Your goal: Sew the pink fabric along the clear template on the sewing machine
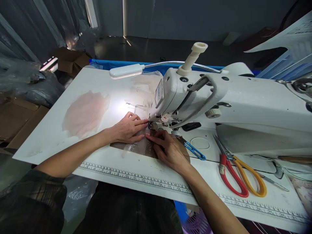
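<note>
My left hand (131,128) lies flat with its fingers stretched out, pressing on a sheer, see-through fabric (134,147) at the left of the needle area. My right hand (168,148) is at the right of the same fabric, thumb and index finger closed on its edge just in front of the presser foot (153,126). The white sewing machine (195,94) stands over both hands, and its needle is too small to make out. Blue thread snips (195,150) lie beside my right hand.
Scissors with red and yellow handles (240,175) lie on the right of the white table (53,143). A pinkish sheer piece (85,113) lies at left. A lamp (126,71) reaches over the work. A printed ruler (136,179) runs along the front edge. Cardboard boxes (21,120) stand beyond the left edge.
</note>
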`<state>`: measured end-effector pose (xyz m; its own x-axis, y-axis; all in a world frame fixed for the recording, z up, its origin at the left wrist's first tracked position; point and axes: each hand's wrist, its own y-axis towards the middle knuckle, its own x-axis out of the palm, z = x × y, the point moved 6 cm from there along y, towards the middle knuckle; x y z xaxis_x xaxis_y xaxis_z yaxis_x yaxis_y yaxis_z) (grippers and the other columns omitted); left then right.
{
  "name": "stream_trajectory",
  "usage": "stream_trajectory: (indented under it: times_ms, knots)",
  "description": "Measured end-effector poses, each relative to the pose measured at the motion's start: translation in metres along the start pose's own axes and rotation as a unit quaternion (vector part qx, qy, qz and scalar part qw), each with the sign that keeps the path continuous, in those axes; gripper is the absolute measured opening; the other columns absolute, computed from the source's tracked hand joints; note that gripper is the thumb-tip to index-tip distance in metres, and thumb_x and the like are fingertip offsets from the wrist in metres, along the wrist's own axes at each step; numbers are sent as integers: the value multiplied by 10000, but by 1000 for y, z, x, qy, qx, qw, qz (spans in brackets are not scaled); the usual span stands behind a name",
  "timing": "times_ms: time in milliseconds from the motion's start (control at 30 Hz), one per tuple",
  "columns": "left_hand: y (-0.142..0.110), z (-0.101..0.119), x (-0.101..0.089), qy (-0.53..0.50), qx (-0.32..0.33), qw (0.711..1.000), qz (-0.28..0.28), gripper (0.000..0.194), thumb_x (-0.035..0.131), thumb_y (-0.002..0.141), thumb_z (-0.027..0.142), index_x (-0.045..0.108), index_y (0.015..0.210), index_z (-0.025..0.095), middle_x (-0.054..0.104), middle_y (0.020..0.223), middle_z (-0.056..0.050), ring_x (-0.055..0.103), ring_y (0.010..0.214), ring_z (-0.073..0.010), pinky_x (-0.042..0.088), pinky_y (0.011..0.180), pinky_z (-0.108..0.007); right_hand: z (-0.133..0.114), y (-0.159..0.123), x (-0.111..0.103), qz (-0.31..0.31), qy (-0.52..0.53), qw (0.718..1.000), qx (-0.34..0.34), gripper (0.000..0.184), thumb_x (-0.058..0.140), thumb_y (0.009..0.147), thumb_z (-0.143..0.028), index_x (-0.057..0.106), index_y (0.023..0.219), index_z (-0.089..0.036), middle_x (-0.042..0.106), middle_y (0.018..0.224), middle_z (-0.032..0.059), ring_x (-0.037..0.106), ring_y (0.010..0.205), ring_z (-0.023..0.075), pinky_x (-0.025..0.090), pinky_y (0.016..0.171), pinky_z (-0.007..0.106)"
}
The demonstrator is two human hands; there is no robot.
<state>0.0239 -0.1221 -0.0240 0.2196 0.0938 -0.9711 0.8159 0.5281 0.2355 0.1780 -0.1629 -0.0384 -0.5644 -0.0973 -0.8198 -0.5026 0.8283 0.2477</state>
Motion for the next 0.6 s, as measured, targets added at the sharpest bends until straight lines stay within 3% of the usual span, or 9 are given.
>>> stream_trajectory:
  times_ms: [400,600]
  knots:
    - [-1,0,1,0,18,1000,12,457,398,982,421,576,1296,141,570,1370,-121,538,1031,-280,353,862,-451,-2,1,0,8,4,1000,22,401,492,850,-148,728,1120,-326,593,981,57,614,918,204,557,832,382]
    - [-1,1,1,12,24,999,28,443,392,980,418,598,1256,140,580,1360,-115,545,1019,-281,352,858,-449,-3,1,-1,15,8,1000,5,393,479,857,-139,735,1116,-286,561,956,64,600,916,197,552,831,362]
